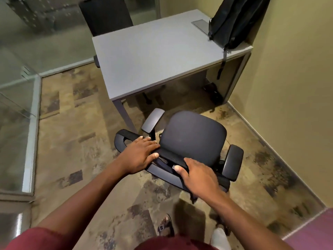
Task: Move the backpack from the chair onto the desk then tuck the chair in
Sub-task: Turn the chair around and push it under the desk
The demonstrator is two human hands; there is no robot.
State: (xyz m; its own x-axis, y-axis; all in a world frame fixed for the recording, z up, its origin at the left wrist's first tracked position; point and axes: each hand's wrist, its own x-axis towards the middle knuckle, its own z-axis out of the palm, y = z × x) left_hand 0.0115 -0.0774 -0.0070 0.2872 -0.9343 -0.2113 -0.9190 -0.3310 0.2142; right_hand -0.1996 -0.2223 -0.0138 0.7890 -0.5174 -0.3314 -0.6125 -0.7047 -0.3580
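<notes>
The black backpack (234,20) stands on the far right corner of the grey desk (153,58), leaning against the wall, with a strap hanging over the desk's edge. The black office chair (194,138) sits on the carpet in front of the desk, its seat bare and facing the desk's near edge. Both my hands hold the top of the chair's backrest. My left hand (140,154) grips its left part, thumb over the rim. My right hand (196,175) grips its right part.
A second dark chair (106,15) stands behind the desk's far side. A glass partition (18,109) runs along the left. A beige wall (292,105) closes the right side. My feet (165,226) are on patterned carpet behind the chair.
</notes>
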